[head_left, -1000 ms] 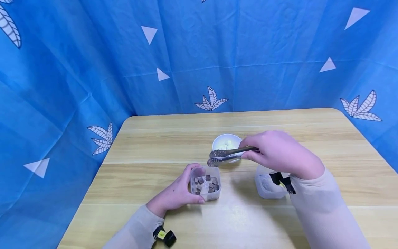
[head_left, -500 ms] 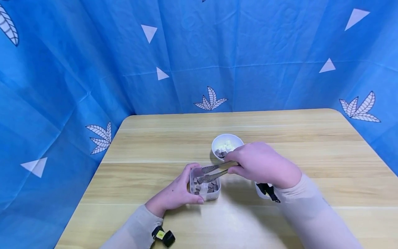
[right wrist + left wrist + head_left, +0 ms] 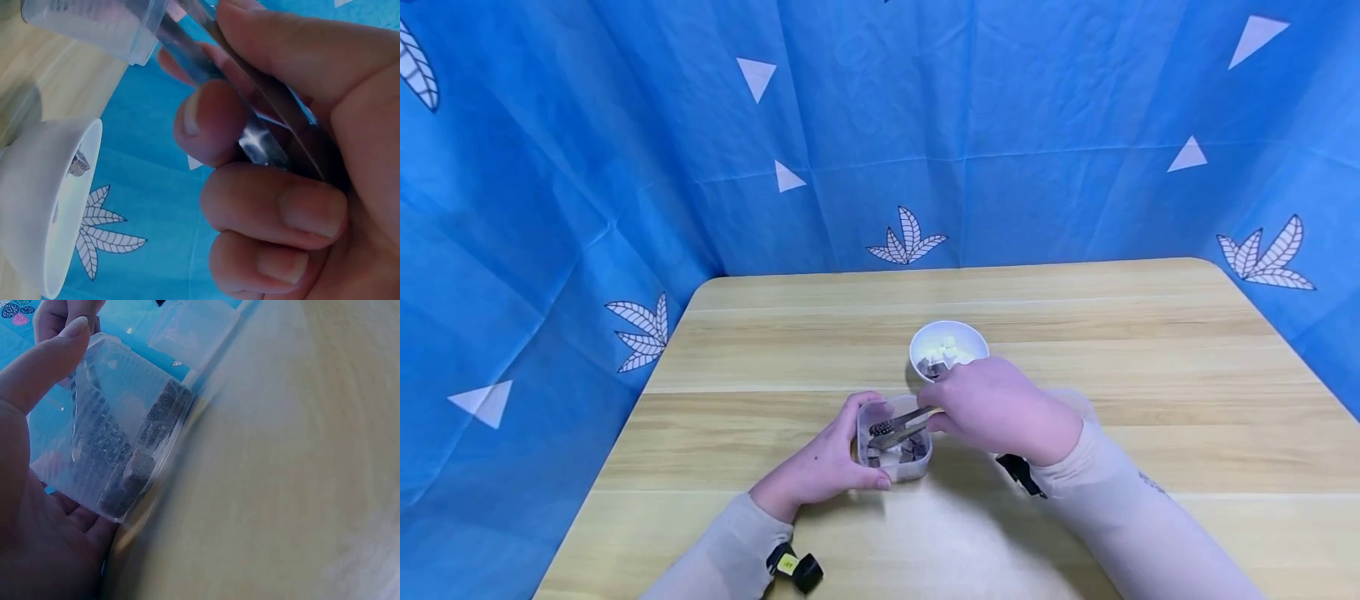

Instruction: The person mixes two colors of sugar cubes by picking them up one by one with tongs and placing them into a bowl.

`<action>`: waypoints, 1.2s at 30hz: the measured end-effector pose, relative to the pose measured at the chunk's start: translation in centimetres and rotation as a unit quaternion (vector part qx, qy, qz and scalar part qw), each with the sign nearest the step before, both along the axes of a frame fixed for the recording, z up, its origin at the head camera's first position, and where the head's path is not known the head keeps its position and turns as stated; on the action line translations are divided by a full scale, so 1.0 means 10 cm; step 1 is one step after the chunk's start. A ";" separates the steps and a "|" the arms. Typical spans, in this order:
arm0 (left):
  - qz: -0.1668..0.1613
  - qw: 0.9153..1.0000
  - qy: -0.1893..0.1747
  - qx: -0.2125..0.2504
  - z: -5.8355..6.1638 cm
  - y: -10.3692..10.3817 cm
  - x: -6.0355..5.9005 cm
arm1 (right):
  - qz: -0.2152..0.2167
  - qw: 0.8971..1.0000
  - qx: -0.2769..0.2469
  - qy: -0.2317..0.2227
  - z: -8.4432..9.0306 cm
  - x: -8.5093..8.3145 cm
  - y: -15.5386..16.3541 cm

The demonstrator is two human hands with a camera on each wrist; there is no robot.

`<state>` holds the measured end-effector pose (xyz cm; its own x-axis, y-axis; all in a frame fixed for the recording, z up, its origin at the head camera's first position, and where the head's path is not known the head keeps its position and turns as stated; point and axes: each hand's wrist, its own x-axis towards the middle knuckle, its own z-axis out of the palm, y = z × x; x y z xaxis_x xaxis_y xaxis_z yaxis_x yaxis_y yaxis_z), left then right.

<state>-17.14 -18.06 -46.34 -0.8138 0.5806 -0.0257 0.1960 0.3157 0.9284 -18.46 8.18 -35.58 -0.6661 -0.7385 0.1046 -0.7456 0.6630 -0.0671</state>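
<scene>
My left hand (image 3: 831, 460) grips a small clear plastic tub (image 3: 916, 468) of brown cubes (image 3: 913, 450) on the wooden table (image 3: 760, 350), thumb on the near wall and fingers on the far side. My right hand (image 3: 996, 407) pinches metal tongs (image 3: 901, 423), whose perforated tips reach down into the tub among the cubes. In the left wrist view the tub (image 3: 119, 444) lies against my palm with cubes (image 3: 161, 414) showing through its wall. The right wrist view has my fingers (image 3: 275, 212) curled round the tongs (image 3: 256, 134). Whether the tips hold a cube is hidden.
A white bowl (image 3: 949, 335) with white and a few brown cubes stands just behind my right hand; its rim (image 3: 59, 206) shows in the right wrist view. Blue patterned cloth (image 3: 880, 125) walls in the table on three sides.
My right hand brought the tongs down and to the left, from beside the white bowl into the clear tub. My left hand kept its grip on the tub.
</scene>
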 end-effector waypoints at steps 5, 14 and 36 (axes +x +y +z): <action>0.001 1.000 0.006 -0.003 0.01 0.00 0.00 | 0.005 1.000 -0.001 0.003 0.00 0.00 -0.01; 0.002 1.000 -0.001 0.000 0.04 0.02 0.01 | 0.018 1.000 -0.024 -0.005 0.11 -0.01 0.10; 0.008 1.000 -0.019 0.009 0.03 0.01 0.02 | -0.045 0.993 -0.110 -0.004 0.41 -0.24 0.75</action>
<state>-16.99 -17.99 -46.04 -0.8221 0.5674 -0.0474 0.1543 0.3022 0.9407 -20.82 15.73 -31.48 -0.7293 -0.6364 0.2512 -0.6834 0.6948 -0.2240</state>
